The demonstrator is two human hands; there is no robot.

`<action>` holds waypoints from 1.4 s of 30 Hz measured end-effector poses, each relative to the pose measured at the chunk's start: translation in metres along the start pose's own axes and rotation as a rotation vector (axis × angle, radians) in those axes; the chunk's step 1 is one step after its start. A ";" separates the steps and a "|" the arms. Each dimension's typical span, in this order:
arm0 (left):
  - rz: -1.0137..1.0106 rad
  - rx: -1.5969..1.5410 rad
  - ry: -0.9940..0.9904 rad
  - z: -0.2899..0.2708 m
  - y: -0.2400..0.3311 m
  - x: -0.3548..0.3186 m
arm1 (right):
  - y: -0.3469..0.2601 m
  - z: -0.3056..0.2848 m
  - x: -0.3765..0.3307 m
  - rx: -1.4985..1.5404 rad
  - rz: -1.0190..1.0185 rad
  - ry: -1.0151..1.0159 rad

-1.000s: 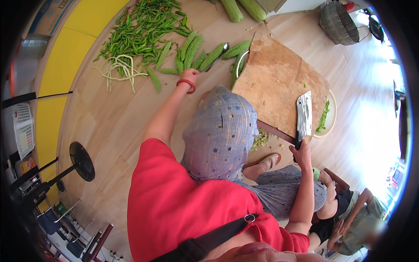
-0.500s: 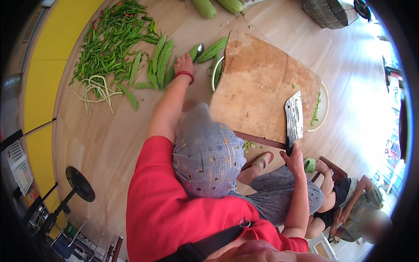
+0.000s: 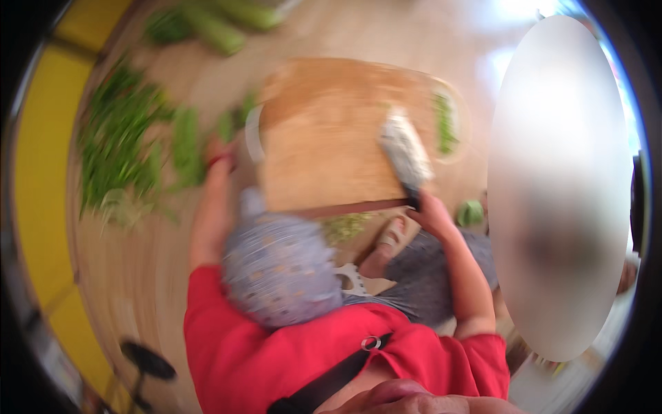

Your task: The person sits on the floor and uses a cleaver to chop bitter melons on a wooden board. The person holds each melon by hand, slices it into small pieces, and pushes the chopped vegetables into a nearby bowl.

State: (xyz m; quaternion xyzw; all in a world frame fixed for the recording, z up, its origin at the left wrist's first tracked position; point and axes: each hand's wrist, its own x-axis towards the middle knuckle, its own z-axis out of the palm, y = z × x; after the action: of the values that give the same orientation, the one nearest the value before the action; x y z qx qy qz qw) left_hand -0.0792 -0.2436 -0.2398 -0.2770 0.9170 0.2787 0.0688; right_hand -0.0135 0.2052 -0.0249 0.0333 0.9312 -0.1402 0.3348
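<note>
My right hand (image 3: pixel 433 211) is wrapped round the black handle of a cleaver (image 3: pixel 405 148), whose broad blade lies over the right part of a wooden cutting board (image 3: pixel 324 131). On the left, my left hand (image 3: pixel 219 150), with a red bracelet at the wrist, reaches to a green bitter melon (image 3: pixel 225 127). Motion smears its fingers, so whether they grip the melon does not show. More bitter melons (image 3: pixel 186 146) lie left of this hand. Under the board's left edge shows the pale rim of a round container (image 3: pixel 254 134).
A heap of green chili peppers (image 3: pixel 121 138) covers the floor at left, with pale long beans (image 3: pixel 124 207) below it. Large green gourds (image 3: pixel 214 27) lie at the far side. A bowl (image 3: pixel 455 148) with chopped greens sits right of the board. A large blurred patch covers the right side.
The view has swung, so the board and vegetables appear shifted left, and everything is smeared. My right hand still holds the cleaver; my left hand stays by the bitter melons.
</note>
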 end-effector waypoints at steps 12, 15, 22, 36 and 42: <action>-0.402 -1.242 -0.460 -0.058 -0.032 0.015 | 0.027 0.015 -0.021 -0.083 -0.106 0.198; -0.206 -1.123 -0.636 -0.122 0.050 -0.019 | 0.051 0.031 -0.012 -0.080 -0.107 0.195; 0.275 -0.804 -0.557 -0.246 0.191 -0.109 | 0.025 0.025 -0.013 0.000 -0.207 0.404; 0.464 -0.330 -0.338 -0.060 0.238 -0.188 | 0.033 0.008 -0.039 0.188 -0.280 0.491; 0.485 -0.289 -0.194 0.000 0.202 -0.158 | 0.039 0.009 -0.028 0.163 -0.227 0.502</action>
State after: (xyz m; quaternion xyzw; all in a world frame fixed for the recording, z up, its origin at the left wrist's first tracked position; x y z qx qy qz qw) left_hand -0.0567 -0.0300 -0.0999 -0.0289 0.8964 0.4397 0.0474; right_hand 0.0199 0.2405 -0.0230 -0.0107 0.9684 -0.2386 0.0722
